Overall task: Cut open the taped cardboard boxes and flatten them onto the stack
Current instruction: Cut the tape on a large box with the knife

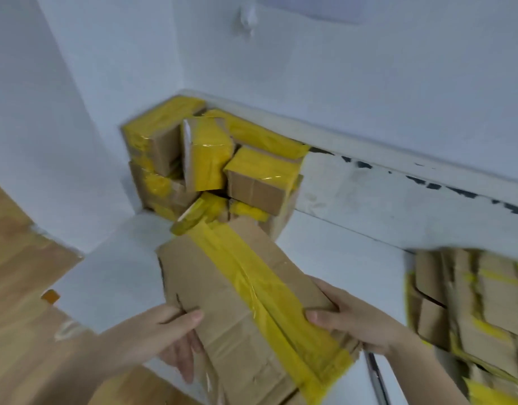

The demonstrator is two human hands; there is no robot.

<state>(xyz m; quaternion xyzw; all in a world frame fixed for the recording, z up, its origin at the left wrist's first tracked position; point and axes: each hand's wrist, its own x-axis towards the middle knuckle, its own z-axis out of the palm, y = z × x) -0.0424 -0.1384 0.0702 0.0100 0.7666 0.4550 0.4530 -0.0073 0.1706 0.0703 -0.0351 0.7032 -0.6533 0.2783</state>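
A flattened cardboard box [219, 299] with a wide yellow tape strip down its middle is held in front of me over a white surface. My left hand [164, 331] grips its left edge, thumb on top and fingers underneath. Its right edge is gripped by my right hand [351, 320], thumb on the yellow tape. A pile of several taped cardboard boxes [211, 162] sits in the corner against the wall. At the right edge lies a blurred stack of flattened boxes [474, 305].
The white surface [111, 285] runs along a white wall with a scuffed ledge [398, 197]. Wooden floor [15, 287] lies at the left. A small orange object [50, 296] sits at the surface's left edge.
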